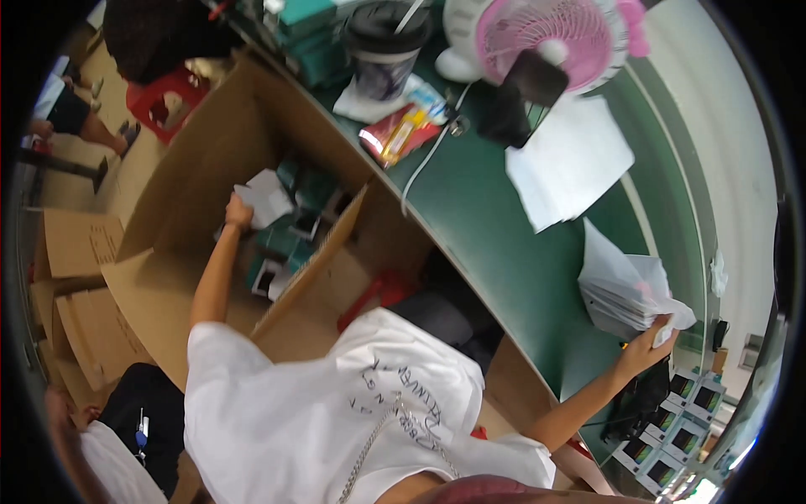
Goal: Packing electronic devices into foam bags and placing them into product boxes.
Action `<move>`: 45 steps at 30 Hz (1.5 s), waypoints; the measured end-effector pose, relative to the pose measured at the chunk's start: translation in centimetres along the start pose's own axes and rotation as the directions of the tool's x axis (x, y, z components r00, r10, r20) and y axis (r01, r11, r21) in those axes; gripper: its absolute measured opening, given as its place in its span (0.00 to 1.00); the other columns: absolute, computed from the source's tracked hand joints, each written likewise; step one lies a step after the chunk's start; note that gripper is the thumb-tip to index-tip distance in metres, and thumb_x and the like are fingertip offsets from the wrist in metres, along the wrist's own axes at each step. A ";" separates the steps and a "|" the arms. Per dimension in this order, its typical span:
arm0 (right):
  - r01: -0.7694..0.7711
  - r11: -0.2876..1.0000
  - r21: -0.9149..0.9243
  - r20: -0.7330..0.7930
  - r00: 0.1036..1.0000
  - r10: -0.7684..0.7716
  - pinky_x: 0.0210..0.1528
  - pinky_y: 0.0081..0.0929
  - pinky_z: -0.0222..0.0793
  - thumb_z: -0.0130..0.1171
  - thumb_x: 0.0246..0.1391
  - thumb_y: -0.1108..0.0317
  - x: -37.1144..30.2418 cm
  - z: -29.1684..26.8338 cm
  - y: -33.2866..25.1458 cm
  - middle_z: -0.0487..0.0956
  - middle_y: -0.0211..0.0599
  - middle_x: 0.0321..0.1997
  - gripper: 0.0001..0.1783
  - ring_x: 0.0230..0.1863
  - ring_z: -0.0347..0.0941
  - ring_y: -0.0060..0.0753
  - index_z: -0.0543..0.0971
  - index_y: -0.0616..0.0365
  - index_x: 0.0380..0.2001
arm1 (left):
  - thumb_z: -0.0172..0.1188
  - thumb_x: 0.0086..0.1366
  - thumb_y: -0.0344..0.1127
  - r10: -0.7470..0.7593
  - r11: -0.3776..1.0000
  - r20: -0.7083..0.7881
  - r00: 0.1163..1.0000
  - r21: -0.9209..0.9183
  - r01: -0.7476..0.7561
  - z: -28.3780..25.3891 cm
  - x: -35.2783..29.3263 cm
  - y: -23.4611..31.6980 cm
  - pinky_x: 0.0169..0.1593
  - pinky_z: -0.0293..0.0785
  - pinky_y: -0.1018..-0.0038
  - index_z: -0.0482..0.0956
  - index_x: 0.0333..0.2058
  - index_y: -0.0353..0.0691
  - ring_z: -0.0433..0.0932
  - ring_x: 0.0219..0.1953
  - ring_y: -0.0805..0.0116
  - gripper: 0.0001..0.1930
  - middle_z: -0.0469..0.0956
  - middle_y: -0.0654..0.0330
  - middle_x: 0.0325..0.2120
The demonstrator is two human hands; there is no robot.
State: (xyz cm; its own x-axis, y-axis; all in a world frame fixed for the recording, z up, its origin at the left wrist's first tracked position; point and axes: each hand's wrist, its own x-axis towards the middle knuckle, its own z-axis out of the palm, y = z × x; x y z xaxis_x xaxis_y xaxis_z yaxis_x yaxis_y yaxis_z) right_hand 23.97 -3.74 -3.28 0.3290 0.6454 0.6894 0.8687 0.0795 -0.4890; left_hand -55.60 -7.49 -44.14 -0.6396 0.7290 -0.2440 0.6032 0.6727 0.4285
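My left hand [239, 212] reaches into a large open carton [180, 168] at the left. Its fingers are closed on a small white box [267, 198], held above several teal-and-white small boxes [290, 244] lying inside. On the right, my right hand [651, 349] has its fingers closed on the end of a stack of thin whitish bags [625, 290] on the green table [495, 252]. The bags fan out loosely and one crumples around my fingers.
A lidded cup [384, 59], a red snack packet [399, 134], a white cable [428, 164], a phone on a stand [537, 80], a pink fan [546, 38] and white papers [575, 160] occupy the table. Boxed devices [672, 428] stand right. Cartons [96, 332] and a person [126, 458] are left.
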 end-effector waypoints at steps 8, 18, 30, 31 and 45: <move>-0.219 0.887 0.407 -0.090 0.957 0.277 0.56 0.28 0.67 0.55 0.72 0.54 -1.0 0.7 -1.9 0.81 0.42 0.47 0.25 0.48 0.73 0.30 0.77 0.72 0.51 | 0.60 0.70 0.31 0.379 0.885 -0.347 0.858 -0.135 -0.446 -32.6 -23.2 20.7 0.42 0.74 0.71 0.78 0.48 0.31 0.79 0.35 0.66 0.12 0.82 0.52 0.33; -0.184 0.422 0.888 -0.190 0.688 0.700 0.59 0.55 0.75 0.54 0.69 0.55 0.5 -4.8 0.8 0.79 0.46 0.57 0.24 0.58 0.76 0.48 0.78 0.66 0.55 | 0.66 0.67 0.32 0.868 0.160 -0.482 0.119 0.045 -0.986 -34.3 -34.9 44.3 0.36 0.78 0.72 0.84 0.44 0.32 0.82 0.29 0.71 0.10 0.85 0.54 0.31; 0.178 0.352 0.919 -0.387 0.573 0.723 0.63 0.51 0.72 0.48 0.70 0.57 4.0 -12.0 -2.9 0.78 0.44 0.61 0.24 0.61 0.74 0.48 0.76 0.61 0.60 | 0.68 0.65 0.37 0.879 -0.378 -0.420 -0.227 -0.323 -0.868 -13.8 -38.4 69.0 0.55 0.75 0.69 0.74 0.60 0.36 0.80 0.53 0.60 0.27 0.81 0.54 0.52; 0.175 0.375 0.910 -0.406 0.559 0.723 0.63 0.51 0.72 0.48 0.70 0.57 4.1 -12.4 -3.2 0.78 0.44 0.61 0.24 0.61 0.74 0.48 0.76 0.61 0.60 | 0.68 0.65 0.37 0.880 -0.389 -0.414 -0.234 -0.343 -0.855 -13.2 -39.1 67.9 0.55 0.75 0.69 0.74 0.60 0.36 0.80 0.53 0.60 0.27 0.81 0.54 0.52; -0.010 0.632 0.775 -0.237 0.923 0.305 0.54 0.31 0.75 0.60 0.69 0.58 3.7 -6.4 -7.3 0.81 0.35 0.49 0.20 0.49 0.77 0.31 0.76 0.63 0.55 | 0.42 0.76 0.31 0.889 0.107 -0.033 0.457 -0.955 -0.278 -10.6 -42.1 57.9 0.59 0.64 0.78 0.71 0.57 0.28 0.71 0.49 0.71 0.18 0.77 0.58 0.49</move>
State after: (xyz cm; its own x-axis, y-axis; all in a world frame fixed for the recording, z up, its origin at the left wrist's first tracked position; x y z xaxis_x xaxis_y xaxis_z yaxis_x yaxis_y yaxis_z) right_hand 21.19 -6.79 6.27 0.6559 0.4398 0.6135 0.2587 0.6325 -0.7301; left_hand 1.15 -0.58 0.16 0.2277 0.9269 0.2983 -0.2130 -0.2515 0.9441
